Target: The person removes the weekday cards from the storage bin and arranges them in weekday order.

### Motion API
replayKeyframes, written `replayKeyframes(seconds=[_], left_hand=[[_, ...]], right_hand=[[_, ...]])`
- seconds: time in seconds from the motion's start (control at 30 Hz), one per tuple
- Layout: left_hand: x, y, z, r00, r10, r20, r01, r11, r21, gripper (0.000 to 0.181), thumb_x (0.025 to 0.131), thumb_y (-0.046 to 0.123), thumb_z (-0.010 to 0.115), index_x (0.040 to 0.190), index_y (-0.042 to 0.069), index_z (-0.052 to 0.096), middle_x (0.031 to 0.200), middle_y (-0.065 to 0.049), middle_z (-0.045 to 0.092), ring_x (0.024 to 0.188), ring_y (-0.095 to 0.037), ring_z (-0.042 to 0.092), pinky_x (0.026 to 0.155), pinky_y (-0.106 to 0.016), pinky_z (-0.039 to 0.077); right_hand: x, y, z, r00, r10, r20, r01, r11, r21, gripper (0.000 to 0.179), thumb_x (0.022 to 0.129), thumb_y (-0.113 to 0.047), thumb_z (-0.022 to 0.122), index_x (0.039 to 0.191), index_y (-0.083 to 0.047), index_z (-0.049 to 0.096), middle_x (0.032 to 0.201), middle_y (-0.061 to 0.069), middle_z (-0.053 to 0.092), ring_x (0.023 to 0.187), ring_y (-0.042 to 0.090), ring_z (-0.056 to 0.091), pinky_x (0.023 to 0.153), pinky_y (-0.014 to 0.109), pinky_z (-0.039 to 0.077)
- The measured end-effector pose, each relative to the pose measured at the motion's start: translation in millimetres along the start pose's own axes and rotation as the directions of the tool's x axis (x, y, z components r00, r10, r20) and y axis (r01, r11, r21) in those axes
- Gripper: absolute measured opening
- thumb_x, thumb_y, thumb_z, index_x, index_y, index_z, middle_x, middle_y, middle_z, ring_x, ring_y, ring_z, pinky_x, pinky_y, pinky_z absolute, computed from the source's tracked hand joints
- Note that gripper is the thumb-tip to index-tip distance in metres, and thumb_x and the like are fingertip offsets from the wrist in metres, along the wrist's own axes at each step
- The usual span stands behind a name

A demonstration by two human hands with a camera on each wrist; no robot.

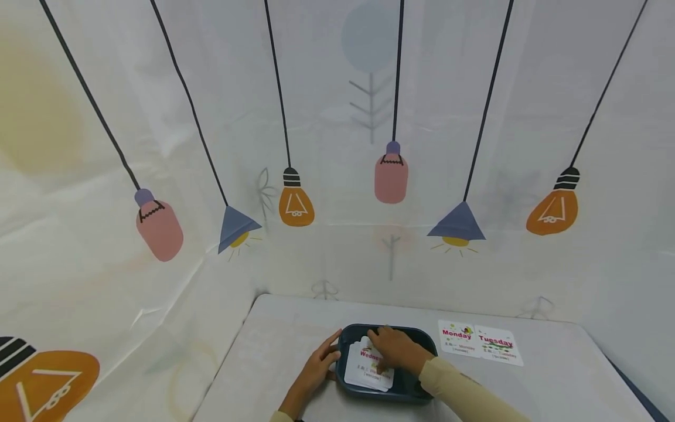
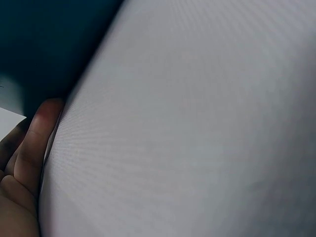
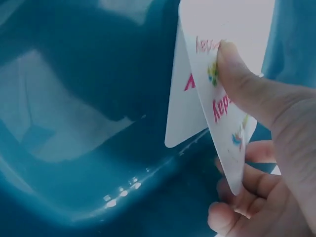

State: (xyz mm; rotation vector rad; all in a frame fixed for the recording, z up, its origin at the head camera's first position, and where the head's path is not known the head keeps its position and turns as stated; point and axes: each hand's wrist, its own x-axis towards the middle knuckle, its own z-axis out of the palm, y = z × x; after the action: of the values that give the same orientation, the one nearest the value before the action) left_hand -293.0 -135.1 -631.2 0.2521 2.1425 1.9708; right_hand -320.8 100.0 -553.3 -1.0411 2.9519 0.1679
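A dark blue-green tray [image 1: 387,397] sits on the table with a stack of white word cards [image 1: 364,375] at its left side; the top one shows "Wedne" in red. My right hand [image 1: 398,349] reaches over the tray and covers part of that word. In the right wrist view my right hand [image 3: 276,128] pinches a word card [image 3: 226,145], thumb on its printed face and fingers behind its edge. The card bows away from another card [image 3: 180,121] behind it. My left hand [image 1: 318,363] touches the tray's left side, with fingers [image 2: 39,133] lying along the outer wall.
Right of the tray, a "Monday" card [image 1: 457,339] and a "Tuesday" card [image 1: 497,345] lie side by side on the white table [image 1: 295,319]. Behind and to the left stand pale walls [image 1: 327,258] with painted hanging lamps.
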Motion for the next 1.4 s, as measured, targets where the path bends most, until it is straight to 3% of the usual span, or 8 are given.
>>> replayKeyframes(seconds=[0.13,0.37,0.47,0.63,0.9,1.03,1.27,1.4], left_hand=[[-1.0,0.7,0.2,1.0,0.001,-0.003,-0.001,1.0,0.0,0.048,0.094,0.027,0.052,0.139,0.038,0.04,0.138,-0.022,0.045,0.11,-0.027,0.056,0.061,-0.038,0.056],[-3.0,2.3,-0.1,1.0,0.001,0.002,-0.001,1.0,0.012,0.048,0.094,0.029,0.052,0.139,0.039,0.039,0.138,-0.023,0.044,0.111,-0.027,0.055,0.061,-0.038,0.056],[-2.7,3.2,-0.8,1.0,0.005,0.001,-0.005,1.0,0.017,0.049,0.094,0.028,0.051,0.14,0.038,0.038,0.138,-0.024,0.043,0.111,-0.028,0.055,0.061,-0.037,0.056],[-2.4,5.4,0.5,1.0,0.022,-0.008,-0.022,0.999,0.032,0.049,0.094,0.027,0.051,0.141,0.034,0.038,0.137,-0.025,0.044,0.111,-0.03,0.056,0.06,-0.037,0.056],[-1.9,5.6,2.1,1.0,0.008,-0.017,-0.008,0.999,0.044,0.049,0.094,0.027,0.051,0.14,0.036,0.039,0.136,-0.022,0.047,0.109,-0.028,0.056,0.06,-0.036,0.055],[-0.7,4.2,1.8,0.999,-0.006,-0.032,0.008,0.999,0.04,0.047,0.094,0.028,0.051,0.138,0.039,0.04,0.136,-0.022,0.048,0.109,-0.027,0.057,0.06,-0.036,0.056],[-0.8,4.4,4.0,1.0,0.004,-0.027,-0.003,0.999,0.032,0.049,0.094,0.027,0.052,0.141,0.034,0.039,0.136,-0.023,0.046,0.109,-0.028,0.056,0.059,-0.037,0.056],[-2.3,4.4,1.0,1.0,0.008,-0.017,-0.007,1.0,0.027,0.049,0.094,0.027,0.051,0.141,0.034,0.039,0.137,-0.025,0.045,0.109,-0.028,0.055,0.059,-0.037,0.056]], right_hand=[[-4.0,7.6,-1.7,1.0,0.012,-0.009,-0.01,0.981,0.194,0.069,0.064,-0.045,0.08,0.118,-0.014,0.049,0.1,0.008,0.057,0.079,0.015,0.054,0.072,0.034,0.054],[-12.3,25.0,0.9,0.998,0.047,-0.051,-0.016,0.866,0.5,0.051,0.076,-0.031,0.074,0.121,-0.013,0.056,0.105,0.003,0.06,0.082,0.008,0.053,0.074,0.031,0.049],[-15.6,32.1,2.7,0.992,0.062,-0.109,0.012,0.818,0.575,0.049,0.081,-0.029,0.07,0.126,-0.014,0.058,0.114,0.002,0.064,0.089,0.007,0.056,0.081,0.034,0.05],[-23.5,42.2,6.7,0.977,0.114,-0.179,0.038,0.736,0.676,0.051,0.084,-0.034,0.064,0.131,-0.017,0.054,0.116,0.003,0.065,0.076,0.002,0.056,0.068,0.022,0.047],[-42.9,49.4,8.7,0.924,0.274,-0.266,0.002,0.692,0.722,0.044,0.08,-0.043,0.065,0.117,-0.02,0.066,0.109,-0.004,0.068,0.083,0.002,0.056,0.069,0.021,0.047],[-54.8,54.6,5.3,0.939,0.283,-0.195,-0.008,0.583,0.812,0.054,0.079,-0.04,0.068,0.127,-0.017,0.058,0.113,0.003,0.063,0.077,0.003,0.055,0.065,0.019,0.046],[-77.7,65.9,8.2,0.905,0.425,-0.034,-0.088,0.265,0.96,0.053,0.083,-0.034,0.067,0.132,-0.023,0.052,0.118,0.01,0.06,0.078,0.013,0.06,0.063,0.026,0.051],[-89.8,73.2,11.2,0.884,0.467,0.012,-0.117,0.197,0.973,0.061,0.081,-0.034,0.069,0.137,-0.024,0.047,0.116,0.01,0.061,0.082,0.013,0.061,0.067,0.024,0.05]])
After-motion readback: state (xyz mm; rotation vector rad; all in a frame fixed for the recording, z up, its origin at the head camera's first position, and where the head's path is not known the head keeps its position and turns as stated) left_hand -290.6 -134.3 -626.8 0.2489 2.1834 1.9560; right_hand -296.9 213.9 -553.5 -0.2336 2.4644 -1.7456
